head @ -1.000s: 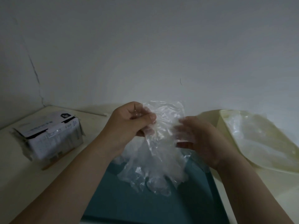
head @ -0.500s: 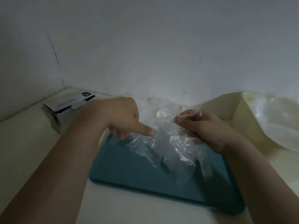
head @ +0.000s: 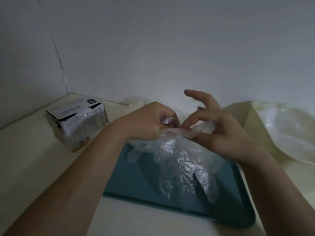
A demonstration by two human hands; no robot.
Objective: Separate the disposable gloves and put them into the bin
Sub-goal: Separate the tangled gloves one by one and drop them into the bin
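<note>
A: From the head camera, what do we have in front of us?

B: We hold the disposable gloves (head: 184,164) over a teal tray (head: 136,181). They are a crumpled, clear bunch; the upper end is in our hands, and the finger parts hang down onto the tray.

A: How do our hands lie?

B: Our left hand (head: 150,121) has its fingers curled tight round a wad of the plastic at the top. Our right hand (head: 221,133) sits just beside it, thumb and a bent finger pinching a thin layer of the film, while the index finger (head: 192,93) sticks up and away, blurred.

A: Can we count the gloves?

B: No, the layers run together, so we cannot tell how many there are.

A: And the bin?

B: The cream bin (head: 250,116) stands to our right, near the tray, with a pale translucent liner (head: 289,130) spilling over its edge. The gloves are apart from it.

A: Anything else?

B: A torn-open white box (head: 80,123) stands on the table (head: 34,167) to our left, near the wall corner.
</note>
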